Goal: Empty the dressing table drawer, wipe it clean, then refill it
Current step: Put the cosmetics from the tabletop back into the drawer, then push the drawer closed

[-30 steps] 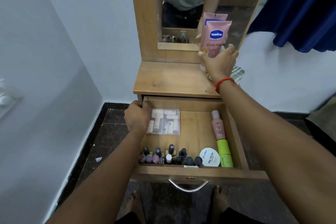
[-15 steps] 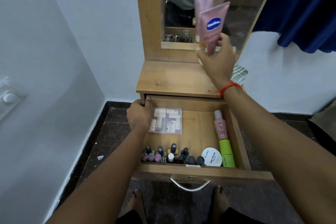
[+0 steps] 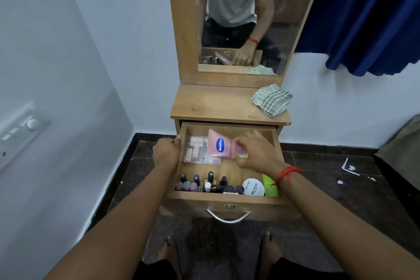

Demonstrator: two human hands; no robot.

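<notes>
At frame centre, the right hand [image 3: 259, 154] reaches into the open wooden drawer [image 3: 227, 198], fingers pinching a pink squeeze tube with a blue oval label [image 3: 219, 144]. The left hand [image 3: 166, 152] grips the drawer's left wall. Inside lie a clear plastic box [image 3: 195, 152] beneath the tube, with small nail polish bottles [image 3: 197, 183] and a round white tub [image 3: 253, 187] along the front.

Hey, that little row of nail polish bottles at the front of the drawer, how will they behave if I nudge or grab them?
The nail polish bottles stand upright, narrow and tall-capped, so a nudge would probably tip them. They crowd against the drawer front, so one falling may knock its neighbours. They look like glass: likely heavy for their size and breakable, so lift them singly.
</notes>
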